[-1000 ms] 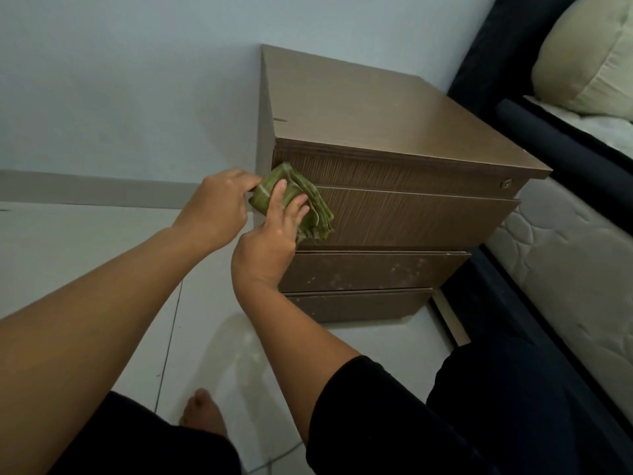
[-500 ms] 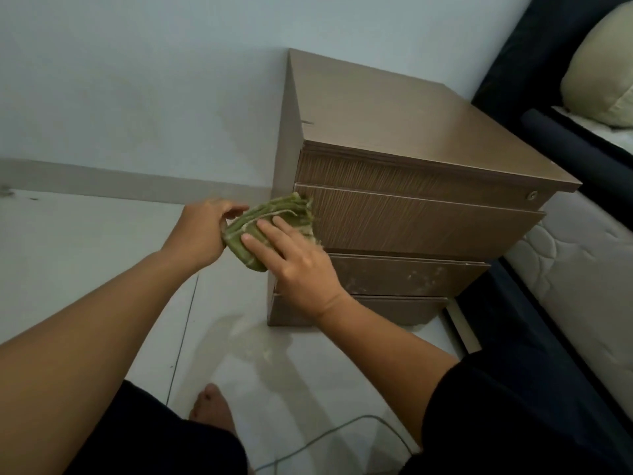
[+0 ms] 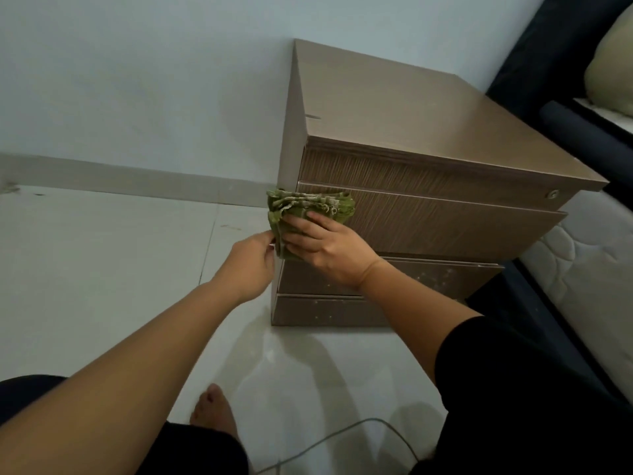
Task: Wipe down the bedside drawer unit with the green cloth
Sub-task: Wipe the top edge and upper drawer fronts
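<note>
At the bottom of the view, a bare foot (image 3: 214, 411) is seen on the pale tiled floor (image 3: 102, 275), with a thin grey cable (image 3: 342, 437) curving across the tiles just beside it and dark clothing at both lower corners. Two bare forearms are stretched forward from there toward the bedside drawer unit (image 3: 411, 207), which is stood on the floor with its back against the light wall (image 3: 154, 80). The green cloth (image 3: 301, 210), folded into a thick wad with frayed pale edges, is pressed against the front left corner of the unit, over the left end of the second drawer front. The right hand (image 3: 329, 248) is laid flat on the cloth, its fingers spread and extended so that the wad is held against the wood. The left hand (image 3: 251, 265) is placed just left of the corner, its fingers curled and pinched on the cloth's lower left edge. Below the cloth, pale specks are visible on the two lower drawer fronts. A small round lock (image 3: 551, 194) is set at the right end of the top drawer front. Farther right, a quilted white mattress (image 3: 582, 262) in a dark bed frame (image 3: 579, 132) is seen just beside the unit, and a pale green cushion (image 3: 613, 73) is rested at the upper right edge.
</note>
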The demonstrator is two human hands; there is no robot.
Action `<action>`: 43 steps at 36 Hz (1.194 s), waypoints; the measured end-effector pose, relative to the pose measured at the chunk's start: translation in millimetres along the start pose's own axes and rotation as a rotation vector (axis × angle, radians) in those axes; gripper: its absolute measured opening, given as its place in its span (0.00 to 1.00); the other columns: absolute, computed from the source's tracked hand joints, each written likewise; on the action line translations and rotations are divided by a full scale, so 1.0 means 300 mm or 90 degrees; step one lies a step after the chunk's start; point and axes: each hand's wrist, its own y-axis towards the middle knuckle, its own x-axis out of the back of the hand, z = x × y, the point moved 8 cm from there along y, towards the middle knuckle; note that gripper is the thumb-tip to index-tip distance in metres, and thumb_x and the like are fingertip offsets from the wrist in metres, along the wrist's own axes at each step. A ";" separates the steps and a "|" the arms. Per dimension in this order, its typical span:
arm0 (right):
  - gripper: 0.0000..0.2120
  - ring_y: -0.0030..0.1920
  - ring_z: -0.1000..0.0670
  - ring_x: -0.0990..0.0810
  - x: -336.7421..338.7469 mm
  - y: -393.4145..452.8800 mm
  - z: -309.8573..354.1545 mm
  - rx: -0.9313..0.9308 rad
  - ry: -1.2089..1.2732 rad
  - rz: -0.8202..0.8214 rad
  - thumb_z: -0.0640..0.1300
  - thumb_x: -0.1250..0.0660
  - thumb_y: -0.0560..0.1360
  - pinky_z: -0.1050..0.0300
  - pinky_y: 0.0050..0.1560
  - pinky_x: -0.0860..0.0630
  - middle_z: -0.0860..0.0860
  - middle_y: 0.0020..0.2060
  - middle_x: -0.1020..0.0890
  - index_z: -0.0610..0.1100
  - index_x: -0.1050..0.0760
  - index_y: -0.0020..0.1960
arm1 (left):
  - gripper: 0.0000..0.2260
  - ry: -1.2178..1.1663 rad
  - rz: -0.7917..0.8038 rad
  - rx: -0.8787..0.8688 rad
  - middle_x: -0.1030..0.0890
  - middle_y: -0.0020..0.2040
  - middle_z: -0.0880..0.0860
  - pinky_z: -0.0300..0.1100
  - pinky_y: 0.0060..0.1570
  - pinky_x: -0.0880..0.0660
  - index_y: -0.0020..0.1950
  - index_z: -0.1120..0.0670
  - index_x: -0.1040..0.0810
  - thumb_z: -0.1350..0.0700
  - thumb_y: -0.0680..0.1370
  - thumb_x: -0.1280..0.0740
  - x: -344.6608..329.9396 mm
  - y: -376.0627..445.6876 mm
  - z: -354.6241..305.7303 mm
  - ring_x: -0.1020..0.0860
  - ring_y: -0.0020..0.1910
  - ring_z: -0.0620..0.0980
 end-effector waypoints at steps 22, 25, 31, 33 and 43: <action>0.18 0.61 0.48 0.21 -0.084 -0.338 -0.127 -0.026 0.072 0.018 0.40 0.44 0.73 0.45 0.61 0.27 0.53 0.57 0.18 0.45 0.18 0.54 | 0.33 -0.062 -0.069 0.113 0.47 0.78 0.56 0.42 0.71 0.44 0.77 0.57 0.59 0.56 0.80 0.42 -0.170 -0.063 -0.102 0.44 0.76 0.54; 0.19 0.61 0.48 0.21 -0.089 -0.374 -0.139 -0.040 0.072 0.033 0.40 0.44 0.73 0.45 0.61 0.26 0.53 0.56 0.17 0.46 0.18 0.54 | 0.36 -0.073 -0.076 0.122 0.59 0.78 0.58 0.38 0.70 0.49 0.76 0.58 0.64 0.56 0.80 0.41 -0.219 -0.082 -0.158 0.52 0.77 0.55; 0.21 0.60 0.47 0.20 -0.111 -0.460 -0.165 -0.065 0.083 0.074 0.40 0.47 0.71 0.44 0.59 0.25 0.53 0.56 0.17 0.46 0.18 0.54 | 0.36 -0.009 0.009 0.077 0.68 0.75 0.61 0.50 0.73 0.44 0.76 0.55 0.64 0.53 0.80 0.41 -0.340 -0.089 -0.278 0.53 0.77 0.60; 0.22 0.61 0.47 0.21 -0.122 -0.497 -0.179 -0.072 0.074 0.096 0.40 0.47 0.70 0.44 0.60 0.26 0.53 0.56 0.17 0.47 0.18 0.54 | 0.36 0.024 0.036 0.055 0.68 0.75 0.61 0.50 0.75 0.45 0.76 0.55 0.64 0.53 0.80 0.41 -0.381 -0.082 -0.320 0.56 0.77 0.60; 0.21 0.61 0.48 0.21 -0.186 -0.699 -0.252 -0.133 0.078 0.156 0.40 0.46 0.72 0.44 0.61 0.26 0.54 0.58 0.18 0.47 0.21 0.59 | 0.35 0.405 0.071 -0.161 0.69 0.75 0.61 0.55 0.73 0.60 0.75 0.61 0.65 0.50 0.80 0.46 -0.495 -0.040 -0.457 0.67 0.75 0.59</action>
